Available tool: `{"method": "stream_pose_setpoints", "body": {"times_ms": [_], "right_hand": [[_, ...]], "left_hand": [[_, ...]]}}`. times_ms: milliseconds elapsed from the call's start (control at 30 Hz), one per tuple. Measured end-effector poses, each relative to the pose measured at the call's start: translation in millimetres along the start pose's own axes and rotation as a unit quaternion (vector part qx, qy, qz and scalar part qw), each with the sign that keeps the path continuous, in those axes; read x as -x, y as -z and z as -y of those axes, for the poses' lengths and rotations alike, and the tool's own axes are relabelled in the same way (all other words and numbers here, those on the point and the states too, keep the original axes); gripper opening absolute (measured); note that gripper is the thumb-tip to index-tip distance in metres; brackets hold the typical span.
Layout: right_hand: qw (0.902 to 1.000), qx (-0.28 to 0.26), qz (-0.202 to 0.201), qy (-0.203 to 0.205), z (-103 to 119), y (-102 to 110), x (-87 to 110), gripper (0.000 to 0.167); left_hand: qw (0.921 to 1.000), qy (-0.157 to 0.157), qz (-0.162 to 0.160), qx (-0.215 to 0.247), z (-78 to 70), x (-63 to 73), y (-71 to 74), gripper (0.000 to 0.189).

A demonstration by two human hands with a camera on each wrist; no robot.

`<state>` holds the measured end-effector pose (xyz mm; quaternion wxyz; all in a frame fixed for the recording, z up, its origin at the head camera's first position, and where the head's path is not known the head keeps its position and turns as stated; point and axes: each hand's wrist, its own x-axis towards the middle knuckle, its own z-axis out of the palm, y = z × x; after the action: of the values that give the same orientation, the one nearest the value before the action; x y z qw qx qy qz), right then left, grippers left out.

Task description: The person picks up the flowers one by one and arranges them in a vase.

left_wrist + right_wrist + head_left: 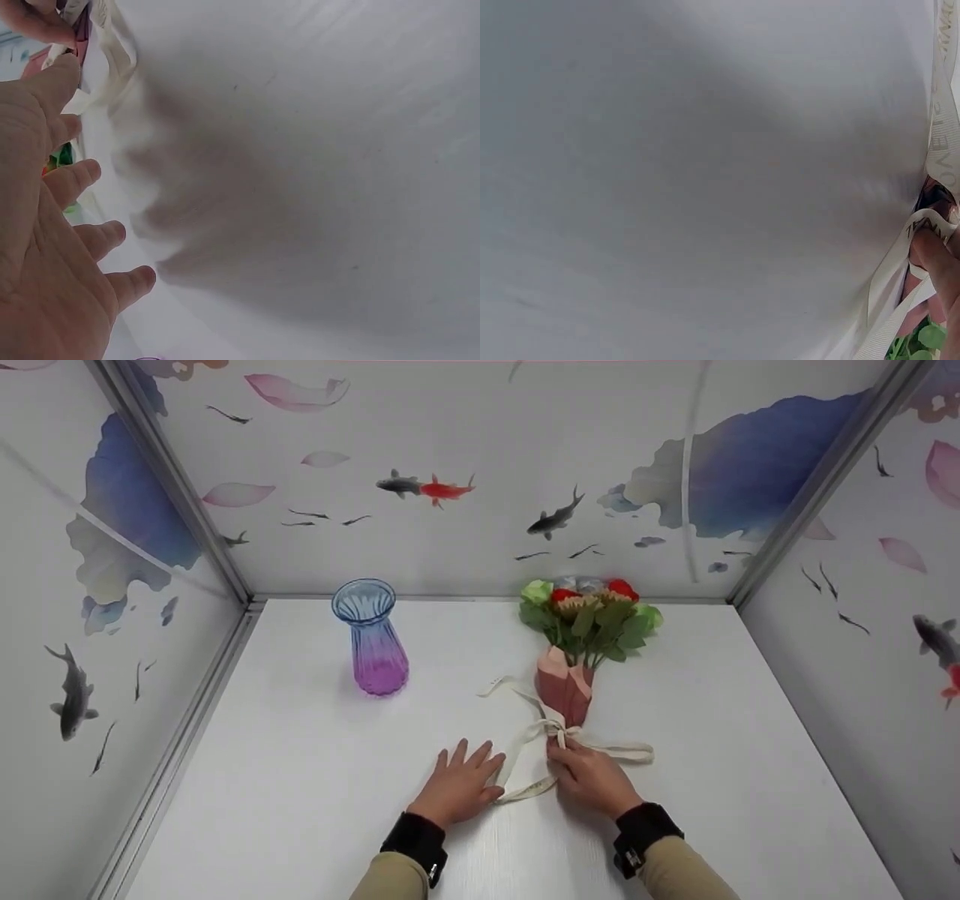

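Note:
A bouquet (574,690) of red, green and pale flowers lies on the white table, its stems wrapped in pink paper and tied with a cream ribbon (626,751). My right hand (594,780) grips the wrapped lower end, just below the bow. In the right wrist view, the thumb (939,262) presses by the ribbon against the pink wrap; the other fingers are mostly hidden. To the left, my left hand (459,786) is spread with nothing in its grasp, its thumb right at a loose ribbon end. Its separated fingers (79,180) show in the left wrist view.
A ribbed glass vase (379,649), blue at the top and purple below, stands upright at the back left of the table (262,780). Panels printed with fish and petals (465,420) enclose the back and both sides.

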<state>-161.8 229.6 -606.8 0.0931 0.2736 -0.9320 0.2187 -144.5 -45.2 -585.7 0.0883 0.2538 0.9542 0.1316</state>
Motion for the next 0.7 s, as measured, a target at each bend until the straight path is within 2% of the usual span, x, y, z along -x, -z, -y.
{"method": "stream_pose_setpoints", "body": {"times_ms": [133,367,567,633,700], "right_hand": [[0.9999,-0.006,0.005,-0.010,-1,2,0.8,0.027],[1.0000,0.005,-0.006,0.005,-7,5,3.4,0.023],[0.9995,-0.022,0.020,0.005,-14,15,4.2,0.026],[0.9989,-0.045,0.009,0.011,-17,20,4.5,0.029],[0.9976,-0.063,-0.019,0.019,-21,25,5.1,0.028]], "left_hand": [[1.0000,-0.001,0.005,-0.002,-2.5,-2.5,-2.1,0.055],[0.9998,-0.013,-0.006,-0.013,-6.1,-11.4,-2.5,0.052],[0.9993,-0.019,-0.009,-0.031,-9.7,-24.0,1.4,0.053],[0.9989,-0.021,-0.014,-0.040,-10.9,-29.2,3.0,0.053],[0.9981,-0.025,-0.025,-0.050,-11.7,-34.2,3.9,0.053]]}}
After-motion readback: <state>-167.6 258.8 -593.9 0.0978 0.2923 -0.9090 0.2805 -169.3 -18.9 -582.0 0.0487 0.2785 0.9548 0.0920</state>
